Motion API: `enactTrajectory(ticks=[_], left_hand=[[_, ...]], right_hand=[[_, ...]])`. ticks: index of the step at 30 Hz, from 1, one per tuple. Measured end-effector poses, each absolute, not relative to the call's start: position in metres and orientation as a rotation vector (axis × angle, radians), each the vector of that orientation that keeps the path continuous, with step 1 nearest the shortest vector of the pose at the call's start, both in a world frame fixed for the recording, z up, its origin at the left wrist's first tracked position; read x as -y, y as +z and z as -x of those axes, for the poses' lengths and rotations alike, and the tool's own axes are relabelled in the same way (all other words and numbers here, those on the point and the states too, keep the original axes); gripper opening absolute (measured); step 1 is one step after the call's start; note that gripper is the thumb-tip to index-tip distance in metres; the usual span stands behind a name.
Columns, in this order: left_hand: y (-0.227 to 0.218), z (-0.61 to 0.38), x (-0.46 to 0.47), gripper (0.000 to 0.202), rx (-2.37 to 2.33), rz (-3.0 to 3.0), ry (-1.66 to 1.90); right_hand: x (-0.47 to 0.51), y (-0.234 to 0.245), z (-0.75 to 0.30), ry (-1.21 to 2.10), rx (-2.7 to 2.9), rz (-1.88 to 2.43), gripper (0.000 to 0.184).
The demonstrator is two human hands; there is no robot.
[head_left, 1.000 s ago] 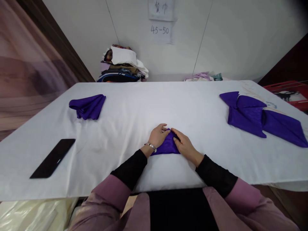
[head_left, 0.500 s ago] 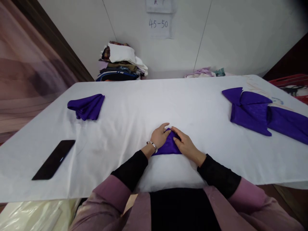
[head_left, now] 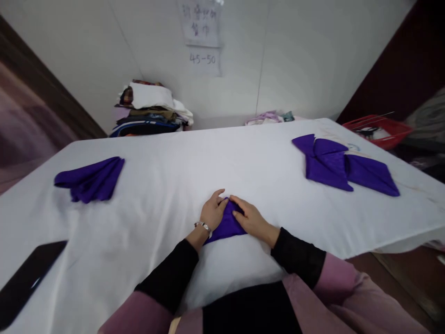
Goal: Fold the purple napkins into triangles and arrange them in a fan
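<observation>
A small folded purple cloth napkin [head_left: 227,225] lies on the white tablecloth in front of me, its peak pointing away and its straight lower edge toward my body. My left hand [head_left: 212,211] holds its left side, thumb close to the peak and index finger raised. My right hand [head_left: 252,218] has its fingers bent over the right side, fingertips at the peak and thumb on the fabric. Both hands partly cover the napkin's sides.
A purple napkin folded into a fan [head_left: 93,178] lies at left, above a black phone [head_left: 33,278]. Folded purple napkins [head_left: 327,162] lie at right. Beyond the table are a clothes pile [head_left: 149,109], a red basket [head_left: 389,134] and a wall sign [head_left: 203,60].
The camera view has swung to the right, so things on the table appear farther left and more of the red basket shows. Both hands keep nearly the same hold on the napkin.
</observation>
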State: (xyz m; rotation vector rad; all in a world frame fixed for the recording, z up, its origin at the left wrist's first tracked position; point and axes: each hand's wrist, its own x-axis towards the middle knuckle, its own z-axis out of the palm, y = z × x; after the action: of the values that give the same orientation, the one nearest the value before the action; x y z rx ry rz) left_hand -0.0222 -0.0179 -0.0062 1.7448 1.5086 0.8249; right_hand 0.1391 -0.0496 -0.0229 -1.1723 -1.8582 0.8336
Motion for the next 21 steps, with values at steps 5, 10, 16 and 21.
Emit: enactTrajectory(ticks=[5,10,16,21], left_hand=[[-0.005,0.026,0.014,0.038,-1.519,-1.798,0.791],[-0.012,0.028,0.010,0.035,-1.579,-1.897,0.806],[-0.019,0.034,0.008,0.034,-1.682,-2.355,0.697],[-0.022,0.040,0.007,0.039,-1.788,-2.582,0.565]], right_hand=[[0.049,-0.015,-0.136,0.716,1.988,1.093,0.052],[0.052,-0.005,-0.133,0.562,2.337,1.164,0.059],[0.058,-0.002,-0.132,0.393,2.559,1.277,0.065],[0.057,-0.011,-0.131,0.290,2.549,1.244,0.066]])
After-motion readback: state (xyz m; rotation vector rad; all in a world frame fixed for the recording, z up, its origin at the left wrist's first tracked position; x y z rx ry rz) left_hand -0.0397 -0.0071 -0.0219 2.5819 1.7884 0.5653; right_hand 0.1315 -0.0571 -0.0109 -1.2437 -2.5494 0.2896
